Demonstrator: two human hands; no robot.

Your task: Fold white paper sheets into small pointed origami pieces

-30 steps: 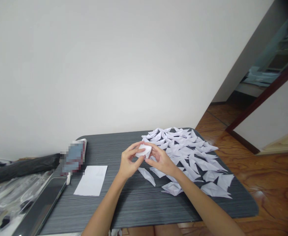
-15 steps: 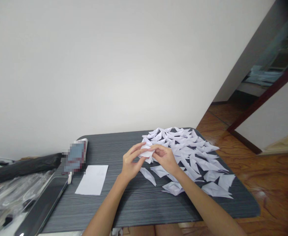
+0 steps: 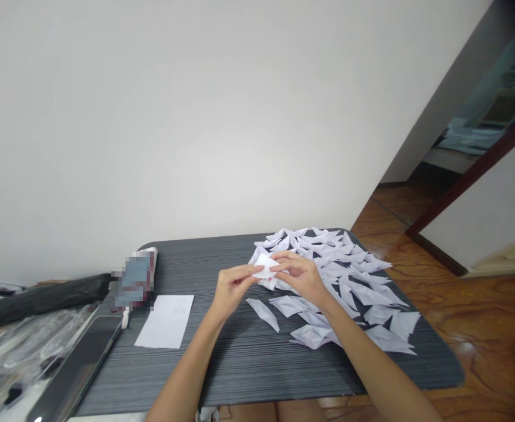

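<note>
While the left grip pinches the near-left edge of a small, folded white paper piece between thumb and fingers, the right grip pinches its right side in the same way. This piece sits between the two grips, raised over a dark grey, streaked counter. Beyond and to the right of the right grip spreads a crowded heap of pointed, folded white paper shapes, many overlapping. Just below the held piece, near the left grip, lies one slim, pointed white paper shape. Well to the left of the left grip, a flat, white, rectangular paper sheet rests near a dark-screened, flat rectangular device.
</note>
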